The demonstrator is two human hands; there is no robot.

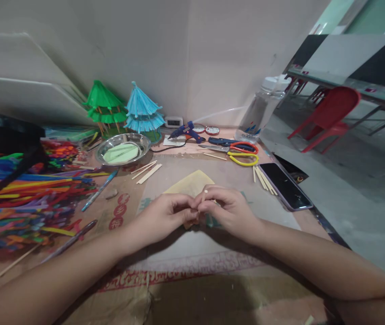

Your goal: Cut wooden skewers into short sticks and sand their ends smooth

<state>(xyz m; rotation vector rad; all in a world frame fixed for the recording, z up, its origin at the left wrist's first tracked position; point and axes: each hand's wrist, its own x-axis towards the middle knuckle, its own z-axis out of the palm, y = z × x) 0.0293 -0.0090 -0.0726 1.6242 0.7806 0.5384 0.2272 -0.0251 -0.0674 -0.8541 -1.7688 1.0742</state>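
My left hand (172, 214) and my right hand (228, 208) meet at the fingertips over the middle of the mat. A short pale wooden stick (205, 195) stands up between the pinched thumb and fingers of my right hand. The left fingers are closed too, pressed close to the right ones; what they grip is hidden. Under and beyond both hands is a piece of yellow paper (187, 182), its near part mostly covered by them. Several cut sticks (265, 180) lie right of the hands, and more flat sticks (149, 173) lie to the left.
Behind are a metal bowl (101, 155) with pale green pieces, green (103, 101) and blue (144, 108) tiered paper models, a glue gun (187, 131), scissors (243, 158) and a water bottle (258, 110). A phone (285, 186) lies right; colourful strips (20, 203) pile up left.
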